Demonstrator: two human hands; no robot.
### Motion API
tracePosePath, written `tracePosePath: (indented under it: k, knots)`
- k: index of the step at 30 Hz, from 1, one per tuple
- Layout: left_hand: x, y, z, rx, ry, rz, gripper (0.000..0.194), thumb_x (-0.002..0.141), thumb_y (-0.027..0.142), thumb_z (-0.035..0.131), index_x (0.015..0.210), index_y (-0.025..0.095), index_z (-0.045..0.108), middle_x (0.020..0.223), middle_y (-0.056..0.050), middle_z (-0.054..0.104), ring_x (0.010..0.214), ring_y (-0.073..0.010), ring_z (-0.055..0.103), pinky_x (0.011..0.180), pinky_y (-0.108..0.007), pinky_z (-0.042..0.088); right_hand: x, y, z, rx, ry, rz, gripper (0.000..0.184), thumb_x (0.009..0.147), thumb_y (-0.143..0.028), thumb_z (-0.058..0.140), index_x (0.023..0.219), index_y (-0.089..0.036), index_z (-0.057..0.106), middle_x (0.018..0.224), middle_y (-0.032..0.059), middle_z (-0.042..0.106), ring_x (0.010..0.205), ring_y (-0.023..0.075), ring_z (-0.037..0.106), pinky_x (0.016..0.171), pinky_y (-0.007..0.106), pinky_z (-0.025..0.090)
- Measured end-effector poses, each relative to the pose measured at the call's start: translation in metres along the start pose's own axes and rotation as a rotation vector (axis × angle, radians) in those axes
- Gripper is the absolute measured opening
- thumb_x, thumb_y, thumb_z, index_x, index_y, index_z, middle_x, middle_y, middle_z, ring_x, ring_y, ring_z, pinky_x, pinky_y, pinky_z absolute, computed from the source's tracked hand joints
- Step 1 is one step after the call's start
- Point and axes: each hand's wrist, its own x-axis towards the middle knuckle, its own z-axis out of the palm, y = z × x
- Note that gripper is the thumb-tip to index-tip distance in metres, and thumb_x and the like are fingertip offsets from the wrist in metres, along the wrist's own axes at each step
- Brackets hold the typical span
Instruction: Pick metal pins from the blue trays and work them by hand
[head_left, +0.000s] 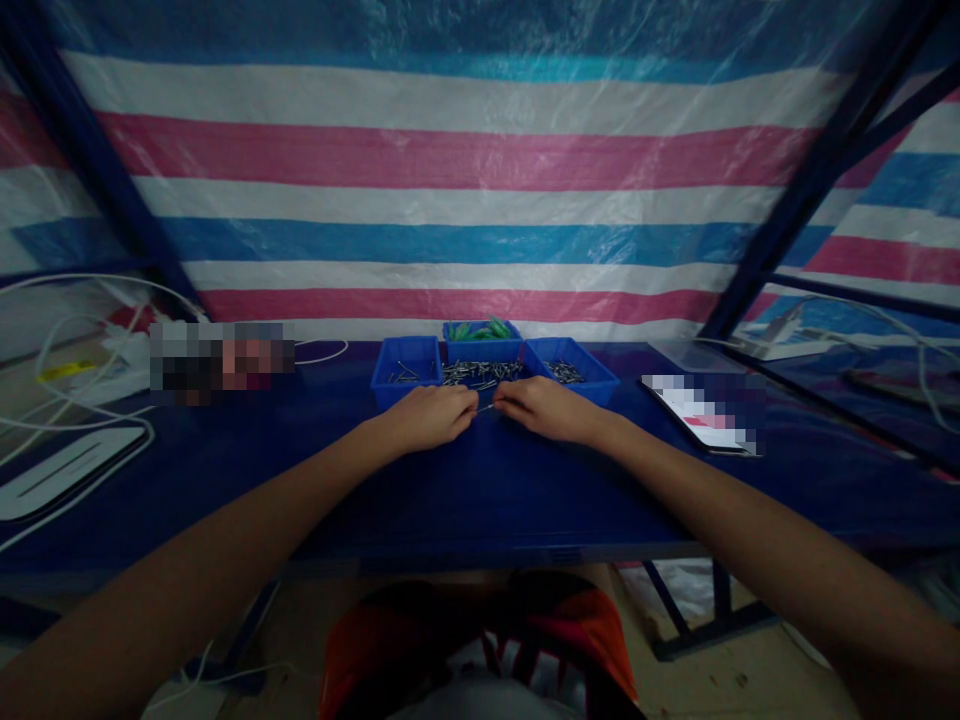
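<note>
While a slim metal piece (486, 407) is bridging the left hand (439, 412) and right hand (546, 408) above the table (487, 490), each closed grip is pinching one end, probably for steadiness; loose metal pieces (480, 373) and blue trays (484, 351) are sitting just beyond, seemingly for easy reach.

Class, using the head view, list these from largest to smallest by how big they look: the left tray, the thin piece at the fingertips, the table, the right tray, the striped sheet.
1. Striped sheet
2. Table
3. Left tray and right tray: too alike to rank
4. Thin piece
</note>
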Motion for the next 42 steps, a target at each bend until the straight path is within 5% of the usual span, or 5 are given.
tracePosePath:
  k: [42]
  knots:
    - [-0.0005, 0.0057, -0.0057, -0.010, 0.076, -0.015, 0.012, 0.089, 0.027, 0.039, 0.090, 0.020, 0.048, 0.085, -0.002, 0.062, 0.072, -0.0153, 0.058, 0.058, -0.025, 0.036, -0.0028, 0.0007, 0.0016, 0.031, -0.098, 0.055, 0.009, 0.085, -0.018, 0.050, 0.089, -0.015, 0.058, 0.070, 0.0023, 0.063, 0.059, 0.0103, 0.054, 0.058, 0.021, 0.034]
